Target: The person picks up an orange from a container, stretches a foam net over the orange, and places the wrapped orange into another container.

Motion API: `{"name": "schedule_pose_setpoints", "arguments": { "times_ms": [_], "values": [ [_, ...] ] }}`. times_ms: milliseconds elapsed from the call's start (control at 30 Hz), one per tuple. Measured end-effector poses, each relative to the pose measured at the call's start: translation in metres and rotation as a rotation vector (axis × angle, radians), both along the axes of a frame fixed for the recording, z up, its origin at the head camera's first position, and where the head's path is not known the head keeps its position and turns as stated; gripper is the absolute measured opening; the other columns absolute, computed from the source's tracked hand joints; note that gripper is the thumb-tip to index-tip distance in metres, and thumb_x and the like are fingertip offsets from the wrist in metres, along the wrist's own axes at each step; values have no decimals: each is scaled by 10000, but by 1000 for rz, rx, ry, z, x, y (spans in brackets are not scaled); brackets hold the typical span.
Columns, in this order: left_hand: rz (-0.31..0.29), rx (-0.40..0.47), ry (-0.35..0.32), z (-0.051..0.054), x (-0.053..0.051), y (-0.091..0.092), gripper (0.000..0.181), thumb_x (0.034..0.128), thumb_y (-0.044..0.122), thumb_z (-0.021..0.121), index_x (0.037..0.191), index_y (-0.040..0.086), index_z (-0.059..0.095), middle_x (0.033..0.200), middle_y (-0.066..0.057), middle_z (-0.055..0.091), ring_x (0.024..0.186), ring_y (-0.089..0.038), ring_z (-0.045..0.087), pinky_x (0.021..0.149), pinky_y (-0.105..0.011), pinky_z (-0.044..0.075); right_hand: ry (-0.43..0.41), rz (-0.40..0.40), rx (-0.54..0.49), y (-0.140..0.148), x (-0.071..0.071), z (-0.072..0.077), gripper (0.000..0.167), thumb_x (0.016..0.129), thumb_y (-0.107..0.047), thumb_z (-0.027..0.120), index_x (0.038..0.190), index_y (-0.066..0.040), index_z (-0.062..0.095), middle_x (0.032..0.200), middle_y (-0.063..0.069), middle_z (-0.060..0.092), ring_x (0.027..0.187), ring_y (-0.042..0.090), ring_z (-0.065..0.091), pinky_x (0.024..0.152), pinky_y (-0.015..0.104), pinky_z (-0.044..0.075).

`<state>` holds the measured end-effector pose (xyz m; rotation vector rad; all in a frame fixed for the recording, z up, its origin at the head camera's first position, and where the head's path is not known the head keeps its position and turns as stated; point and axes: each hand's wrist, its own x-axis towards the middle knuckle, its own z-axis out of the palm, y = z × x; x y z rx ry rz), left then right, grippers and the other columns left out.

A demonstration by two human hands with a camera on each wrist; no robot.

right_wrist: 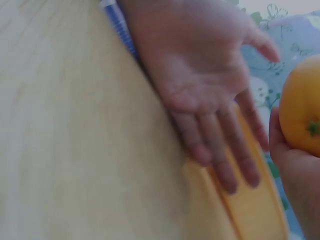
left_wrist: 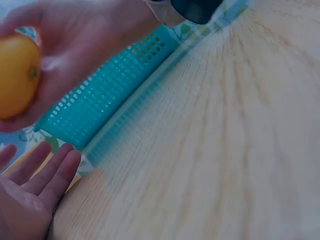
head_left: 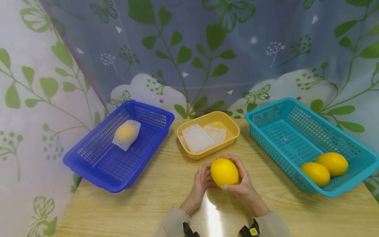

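My right hand (head_left: 244,184) grips an orange (head_left: 224,172) above the table, thumb below and fingers round its far side. The fruit looks yellow in the head view, and its green stem end shows in the right wrist view. My left hand (head_left: 200,182) is held up close to the fruit's left side; in the left wrist view its fingers (left_wrist: 37,172) are spread and apart from it. Beyond the hands stands a yellow tray (head_left: 217,152) with white foam nets (head_left: 196,138) in it.
A blue basket (head_left: 140,171) at the left holds one fruit in a foam net (head_left: 127,133). In the teal basket (head_left: 275,161) at the right lie two bare oranges (head_left: 331,164), near its front end. A patterned curtain (head_left: 189,59) hangs behind the wooden table (head_left: 142,204).
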<state>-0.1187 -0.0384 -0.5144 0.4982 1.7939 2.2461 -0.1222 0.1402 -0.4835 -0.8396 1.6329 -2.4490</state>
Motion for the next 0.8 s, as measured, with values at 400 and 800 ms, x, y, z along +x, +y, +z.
{"name": "schedule_pose_setpoints", "arguments": {
  "times_ms": [400,800],
  "values": [
    [-19,-134,65,-4,2,-3,584,1013,493,201,1453,135,337,1474,-71,415,1279,-203,444,1065,-398,353,-172,20,24,-2,1,-26,777,738,67,682,1441,-93,393,1415,77,440,1233,210,459,993,332,439],
    [87,-148,53,-6,2,5,431,1018,333,452,1366,81,426,1358,-52,501,1208,-172,486,1045,-296,370,-140,2,120,-4,3,-32,700,776,-3,667,1422,-12,399,1409,147,450,1242,249,446,1009,336,410]
  ]
}}
